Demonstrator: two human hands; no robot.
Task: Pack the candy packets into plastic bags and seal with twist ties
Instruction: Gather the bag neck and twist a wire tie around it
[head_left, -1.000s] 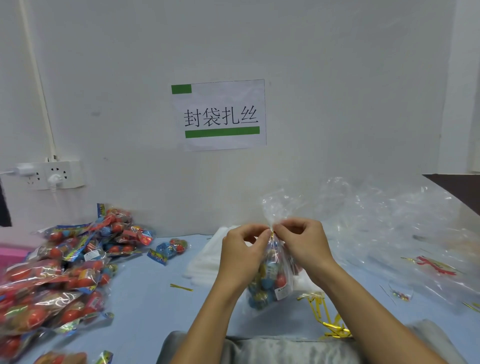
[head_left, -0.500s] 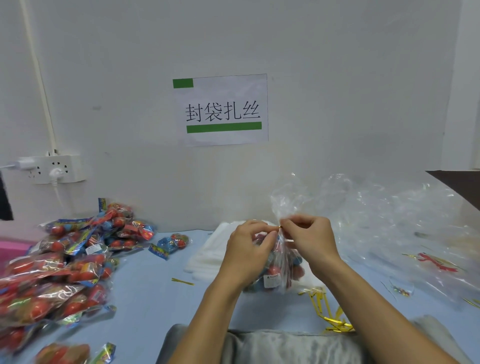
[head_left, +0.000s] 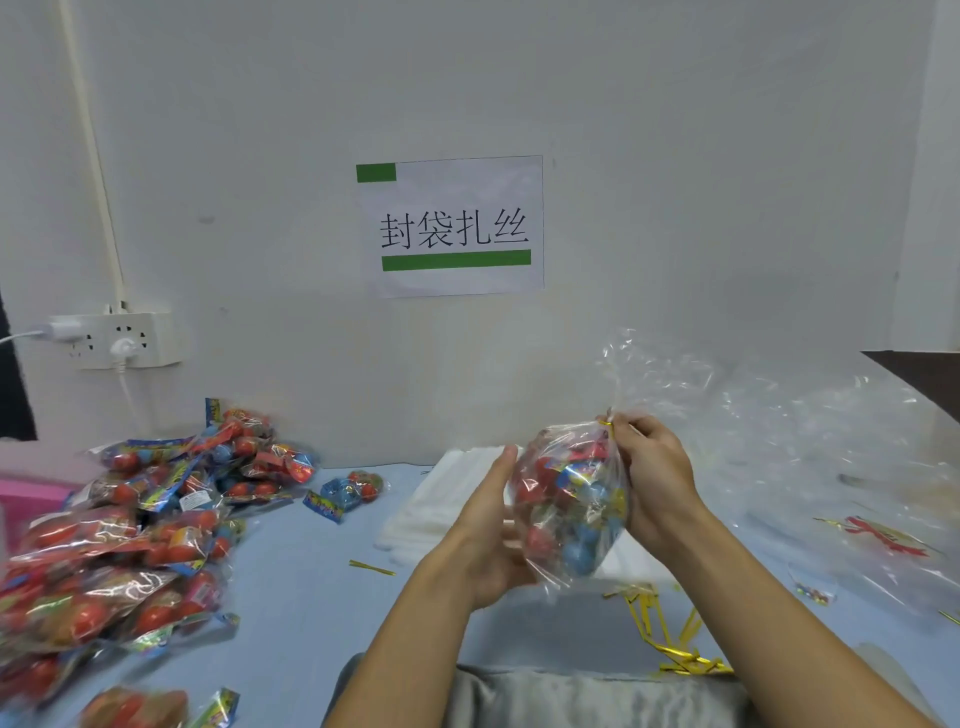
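Your right hand (head_left: 655, 478) has a closed grip on the neck of the filled plastic bag (head_left: 569, 512), fingers curled just below the gold twist tie (head_left: 607, 427). Left hand (head_left: 485, 525) is wide open, fingers straight, palm vs. the bag's side. Bag is off the surface (head_left: 311, 587), btw both hands.

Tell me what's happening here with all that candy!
A person is packing candy packets into clear bags. The right hand grips the neck of a filled bag, where a gold twist tie is already wrapped on. The left hand rests open against the bag's side. More candy packets are heaped on the left of the blue table, and spare twist ties lie by the right arm.
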